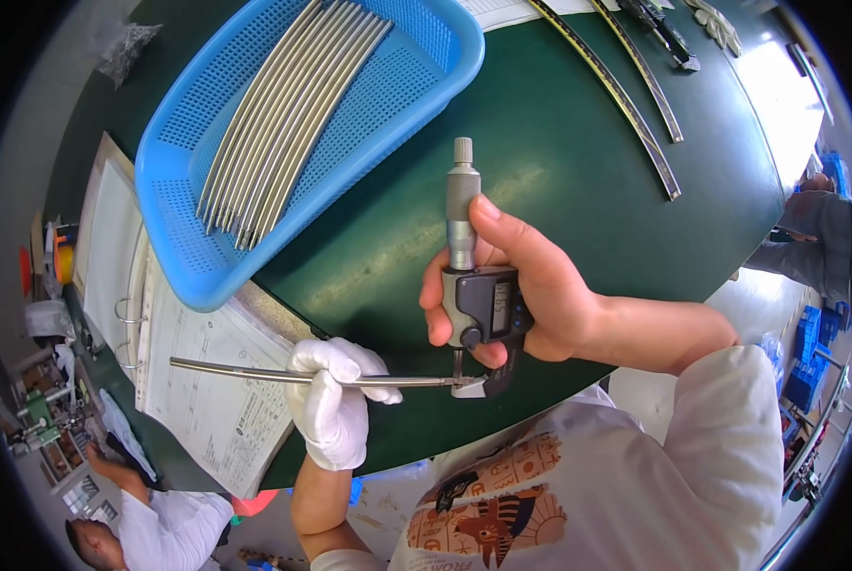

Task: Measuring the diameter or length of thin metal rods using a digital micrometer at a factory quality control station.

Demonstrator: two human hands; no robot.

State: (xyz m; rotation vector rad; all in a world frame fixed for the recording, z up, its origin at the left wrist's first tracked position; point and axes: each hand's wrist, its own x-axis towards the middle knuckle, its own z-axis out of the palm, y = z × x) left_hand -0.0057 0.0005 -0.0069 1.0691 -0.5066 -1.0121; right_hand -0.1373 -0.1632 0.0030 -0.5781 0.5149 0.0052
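My left hand [331, 404], in a white glove, pinches a thin metal rod [235, 369] that lies level across the near side of the table. My bare right hand [530, 285] is wrapped round a digital micrometer [462, 214], its thumb on the upper barrel and its small display facing up. The rod's right end sits in the micrometer's jaw, touching or nearly touching both faces. Above my left hand, a blue perforated basket [454, 57] holds several similar rods [288, 119] side by side.
An open ring binder with printed sheets [216, 400] lies at the left under the rod. Two steel rules [626, 95], a dark tool [668, 33] and a white glove [716, 24] rest on the green table [388, 247] at the far right. Other people are at lower left and far right.
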